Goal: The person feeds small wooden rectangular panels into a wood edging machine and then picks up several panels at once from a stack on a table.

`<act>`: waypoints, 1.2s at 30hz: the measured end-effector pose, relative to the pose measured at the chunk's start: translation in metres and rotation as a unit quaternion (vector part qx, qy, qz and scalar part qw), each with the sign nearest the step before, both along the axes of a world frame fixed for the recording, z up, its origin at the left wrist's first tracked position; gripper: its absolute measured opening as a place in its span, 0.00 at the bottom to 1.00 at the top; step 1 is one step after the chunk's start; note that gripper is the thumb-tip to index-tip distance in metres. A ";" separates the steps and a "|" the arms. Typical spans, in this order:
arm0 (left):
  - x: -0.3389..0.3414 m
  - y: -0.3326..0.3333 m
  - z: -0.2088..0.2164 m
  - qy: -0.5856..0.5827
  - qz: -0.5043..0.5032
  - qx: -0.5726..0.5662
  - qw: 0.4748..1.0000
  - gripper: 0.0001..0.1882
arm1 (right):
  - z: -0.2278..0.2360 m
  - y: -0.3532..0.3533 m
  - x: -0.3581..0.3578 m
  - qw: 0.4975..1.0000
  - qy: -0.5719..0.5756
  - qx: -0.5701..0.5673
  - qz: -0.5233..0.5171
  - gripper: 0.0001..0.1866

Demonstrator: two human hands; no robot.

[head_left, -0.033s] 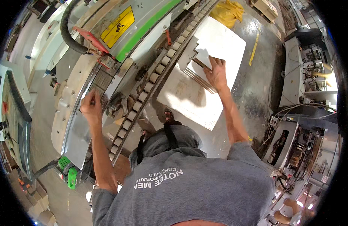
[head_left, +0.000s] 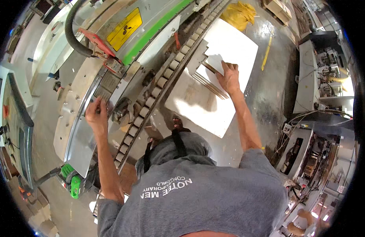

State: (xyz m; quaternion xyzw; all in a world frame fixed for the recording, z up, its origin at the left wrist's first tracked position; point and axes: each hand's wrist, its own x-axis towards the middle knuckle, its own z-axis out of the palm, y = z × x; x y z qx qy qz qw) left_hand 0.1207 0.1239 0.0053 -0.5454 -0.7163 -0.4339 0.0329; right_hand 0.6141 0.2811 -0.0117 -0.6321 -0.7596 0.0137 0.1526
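My right hand [head_left: 230, 78] rests over a white board [head_left: 234, 43] with its fingers bent. Thumb and fingers close on the end of a narrow brown strip [head_left: 211, 68]. Several more thin strips [head_left: 211, 85] lie side by side on the board, just nearer to me. On the left, my left hand [head_left: 96, 117] is at the metal edge of a machine [head_left: 87, 134]. Its fingers are curled together beside a ridged metal plate [head_left: 110, 81]. Whatever they may hold is hidden.
A row of pale rollers [head_left: 155, 92] runs diagonally between my hands. Above the left hand hang a red guard [head_left: 96, 40] and a grey hose [head_left: 70, 31]. A yellow cloth [head_left: 238, 15] lies beyond the board. Opened machinery [head_left: 305, 154] with loose cables stands right.
My left hand's fingers have shifted slightly up along the machine edge. My right hand has moved a little to the right and nearer to me, still at the strip.
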 end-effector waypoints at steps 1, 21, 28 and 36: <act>-0.001 -0.010 -0.009 -0.031 0.002 -0.021 0.999 0.12 | -0.007 0.005 0.010 0.999 -0.029 -0.015 -0.008 0.30; 0.087 -0.096 0.063 0.088 -0.086 -0.176 0.977 0.40 | 0.043 -0.139 -0.288 0.587 0.689 -0.425 0.011 0.26; -0.032 -0.110 0.054 0.089 -0.073 -0.119 0.986 0.33 | 0.028 -0.148 -0.378 0.521 0.686 -0.493 0.122 0.13; -0.107 -0.109 0.017 0.141 -0.016 -0.064 0.988 0.22 | 0.017 -0.173 -0.427 0.561 0.644 -0.484 0.189 0.43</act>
